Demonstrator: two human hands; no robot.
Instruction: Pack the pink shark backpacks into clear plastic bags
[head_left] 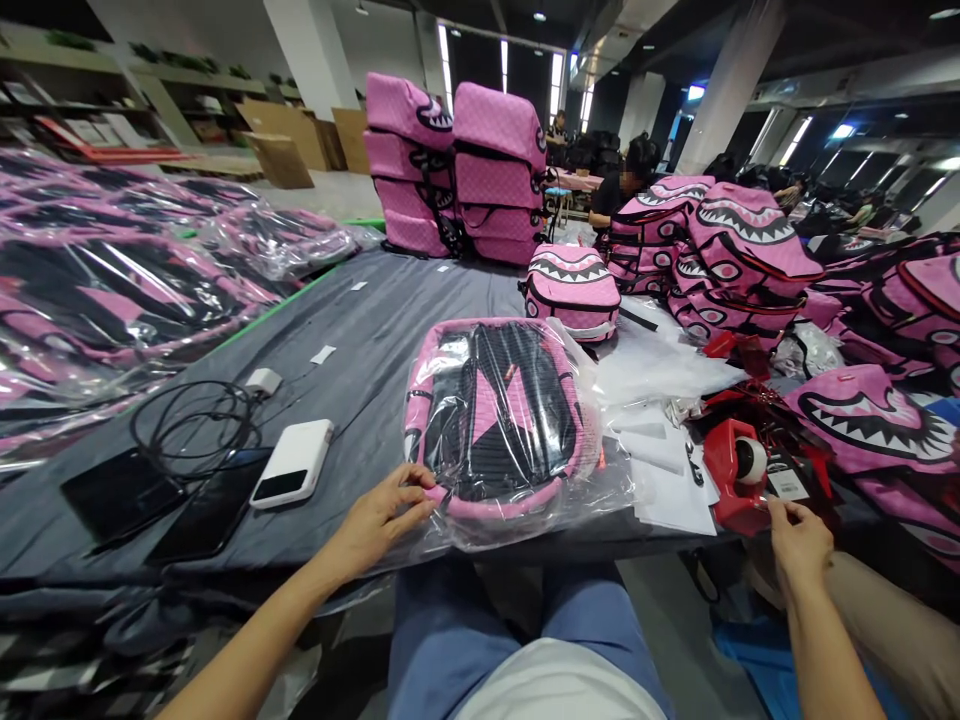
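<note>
- The pink and black backpack [517,405] lies flat in its clear bag [474,535] on the tabletop [360,345], at the near edge, right in front of the person.
- The left grip [384,515] is closed on the film at the bag's near left corner. A light pinch there should serve: enough to steady the bag, not so much that the thin plastic stretches or puckers.
- The right grip [802,540] is at the near edge of the red tape dispenser [726,482]. The fingertips are bunched together, but at this size I cannot tell whether they pinch a tape end or just touch the dispenser.
- If tape is being drawn, a steady pull against the cutter would give a cleaner strip; a jerk could drag the dispenser over the white papers [667,480] beside it.
- Any strip is best carried by its end, clear of the loose film, since it could catch and fold on itself.
- The film is wrinkled and spreads past the backpack on the right, so smoothing it from the held corner outward would help tape lie flat.
- Keep the bag's near side from sliding off the edge towards the lap.
</note>
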